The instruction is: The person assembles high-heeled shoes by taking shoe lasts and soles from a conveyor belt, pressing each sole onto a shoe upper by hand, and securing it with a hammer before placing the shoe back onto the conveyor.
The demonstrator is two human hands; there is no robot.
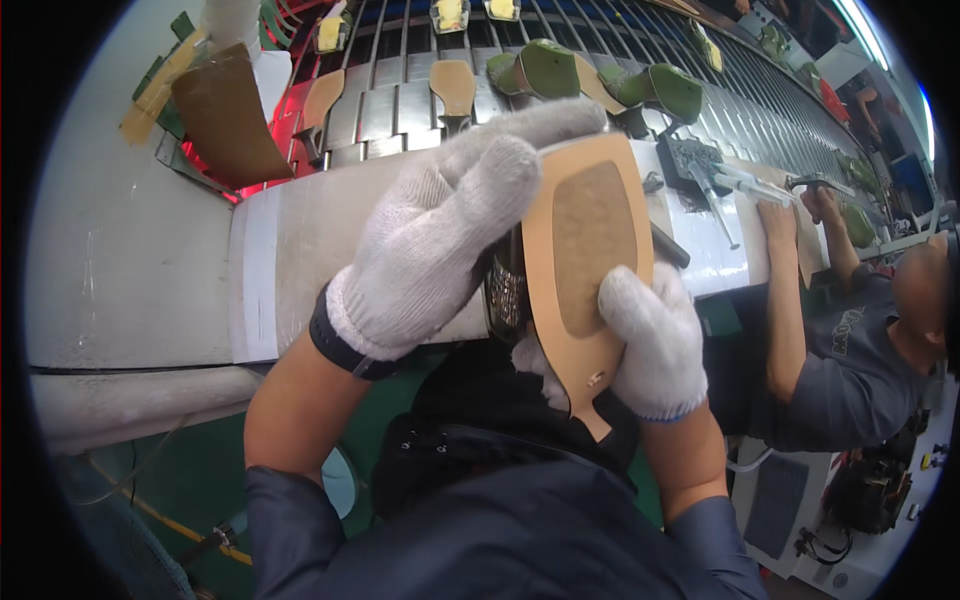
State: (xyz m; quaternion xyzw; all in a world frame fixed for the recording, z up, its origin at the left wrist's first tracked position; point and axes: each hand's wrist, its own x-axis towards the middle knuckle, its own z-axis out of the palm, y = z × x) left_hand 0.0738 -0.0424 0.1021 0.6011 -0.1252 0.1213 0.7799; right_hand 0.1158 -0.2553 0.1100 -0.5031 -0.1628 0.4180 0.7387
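Observation:
A tan insole board [588, 260], sole-shaped with a darker oval panel and a narrow tail at the near end, is held up in front of me. My left hand [435, 225], in a white knit glove, closes round its far end and left edge. The gloved right hand [655, 345] grips the near right side, thumb lying on the panel's edge. Dark glittery material [508, 295] shows beside and beneath the board on the left; how the two are joined is hidden. A small metallic spot sits near the tail.
Beyond the bench edge [320, 220] runs a metal slatted conveyor [385, 110] with green shoe lasts [550, 70], tan insole boards [453, 85] and yellow-topped pieces [450, 14]. A brown sheet [228, 118] stands at the left. At the right a co-worker's arm [787, 310] reaches over the bench near a hammer [815, 183].

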